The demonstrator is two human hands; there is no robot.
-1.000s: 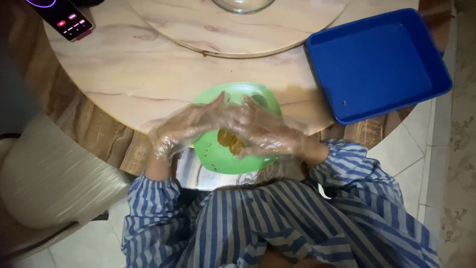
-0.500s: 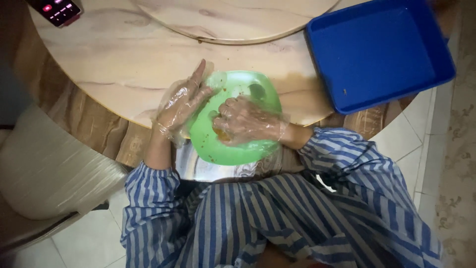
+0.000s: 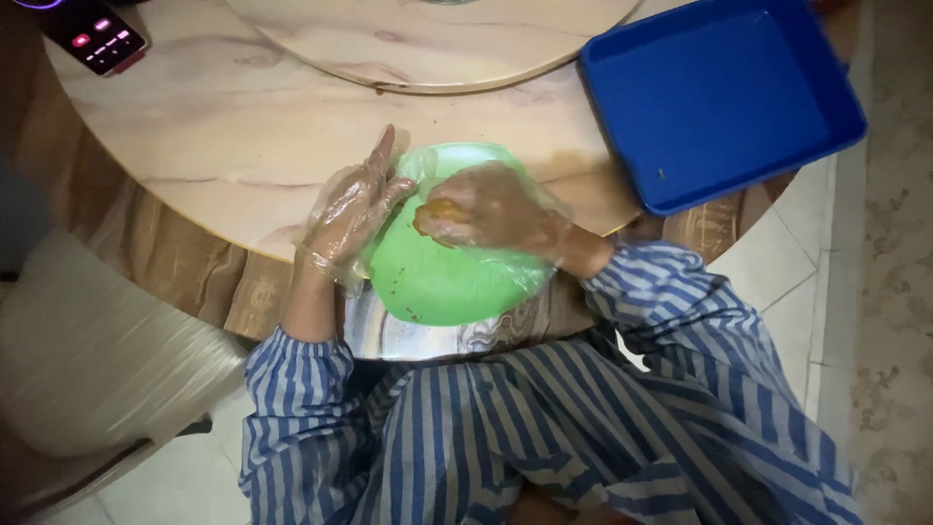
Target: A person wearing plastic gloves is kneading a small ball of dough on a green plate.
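My left hand (image 3: 352,209), in its thin clear plastic glove, is now lying spread and flat against the left rim of the round green plastic bowl (image 3: 457,277) at the near edge of the pale marbled round worktop (image 3: 224,146), whereas a moment ago both hands were cupped together over it. My gloved right hand (image 3: 496,209) is curling over the bowl alone, its fingers pinching a small orange-brown lump of food (image 3: 439,209) just above the inside. By my judgement I am steadying the bowl while working the lump one-handed; the blue rectangular plastic tray (image 3: 719,97) is sitting well apart on my right.
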